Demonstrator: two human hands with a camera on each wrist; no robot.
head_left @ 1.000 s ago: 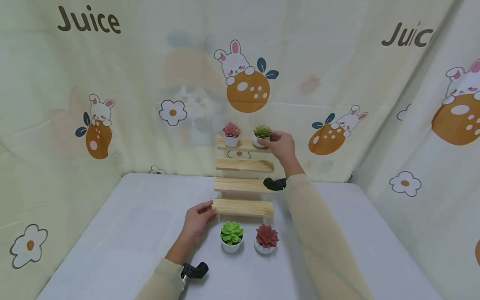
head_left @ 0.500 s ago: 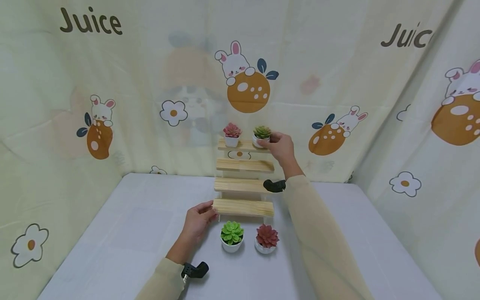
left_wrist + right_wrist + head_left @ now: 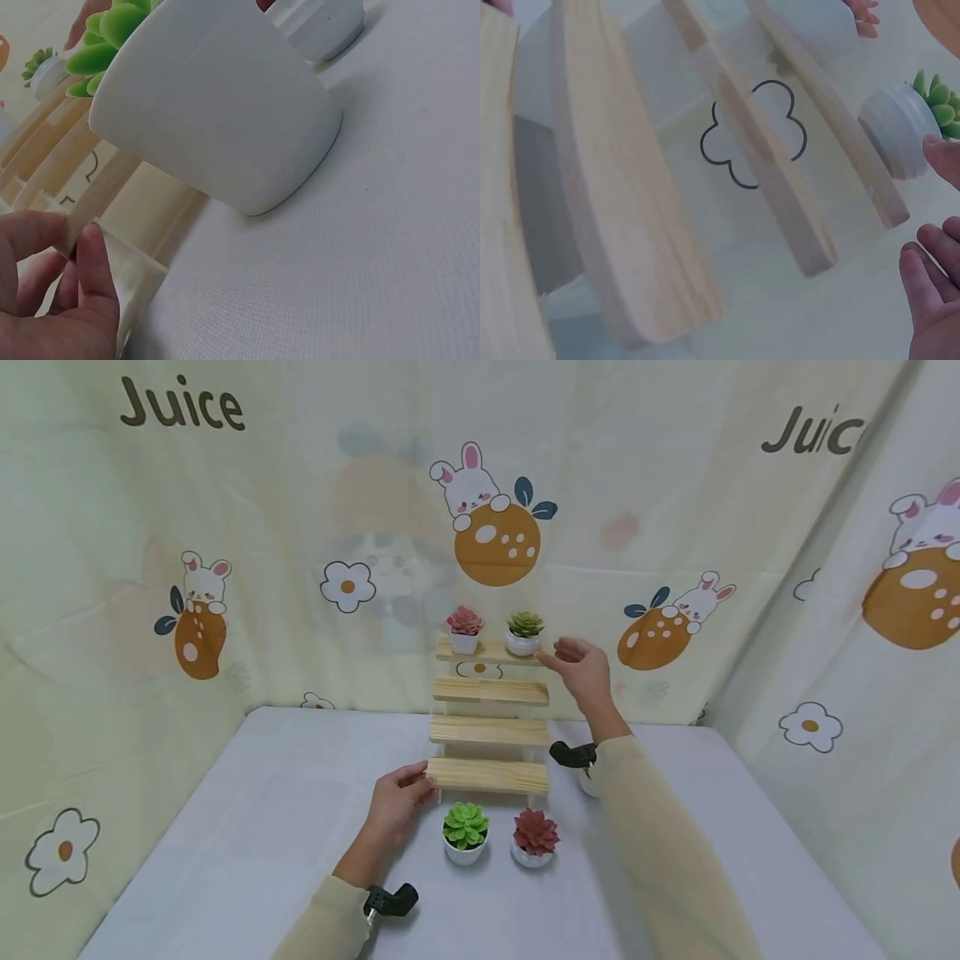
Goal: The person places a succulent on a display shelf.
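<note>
A stepped wooden shelf stand (image 3: 487,774) stands at the middle of the table. My left hand (image 3: 397,802) pinches the left end of its lowest board between thumb and fingers, as the left wrist view (image 3: 64,292) shows. On the top board sit a pink succulent in a square white pot (image 3: 464,631) and, to its right, a green succulent in a round white pot (image 3: 523,635). My right hand (image 3: 583,672) is just right of that round pot, fingers relaxed and holding nothing. Whether its thumb touches the pot, I cannot tell.
In front of the stand are a bright green succulent (image 3: 465,833) and a dark red succulent (image 3: 536,837), both in white pots. Another white pot (image 3: 589,782) is partly hidden behind my right sleeve. A printed curtain (image 3: 390,527) hangs behind the white table (image 3: 285,827).
My right hand has let go of the round-potted green succulent and moved right and slightly down. The pot stays on the top board. My left hand has not moved.
</note>
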